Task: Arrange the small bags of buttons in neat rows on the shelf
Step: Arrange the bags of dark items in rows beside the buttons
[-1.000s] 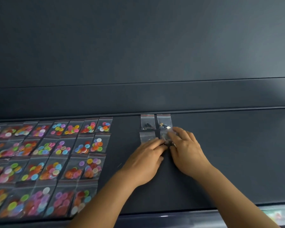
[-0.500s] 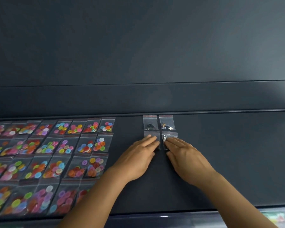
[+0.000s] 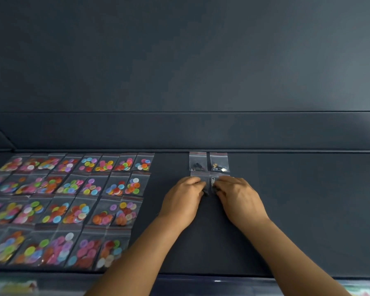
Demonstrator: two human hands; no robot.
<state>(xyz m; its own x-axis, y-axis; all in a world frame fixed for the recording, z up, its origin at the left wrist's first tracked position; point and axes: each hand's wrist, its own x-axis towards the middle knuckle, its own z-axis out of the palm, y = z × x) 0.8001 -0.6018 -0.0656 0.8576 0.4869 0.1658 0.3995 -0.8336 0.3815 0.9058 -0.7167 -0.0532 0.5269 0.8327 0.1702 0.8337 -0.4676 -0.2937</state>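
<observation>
Two hands of yours meet over a pair of small clear bags on the dark shelf [image 3: 308, 210].

Both forearms reach in from the near edge; your left hand [image 3: 183, 201] curls its fingers onto the left front bag [image 3: 198, 174], and your right hand [image 3: 238, 197] curls onto the right front bag [image 3: 214, 180], which shows a pale metal piece between your fingertips. Whether you pinch these bags or only press them flat, you cannot tell. Just behind, touching them, lie a bag of black pieces [image 3: 198, 161] and a bag of metal pieces [image 3: 219, 162], side by side against the back wall [image 3: 201, 131]. Well apart to your left, the bags of coloured buttons [image 3: 73, 201] lie in four rows, near row to far row.
</observation>
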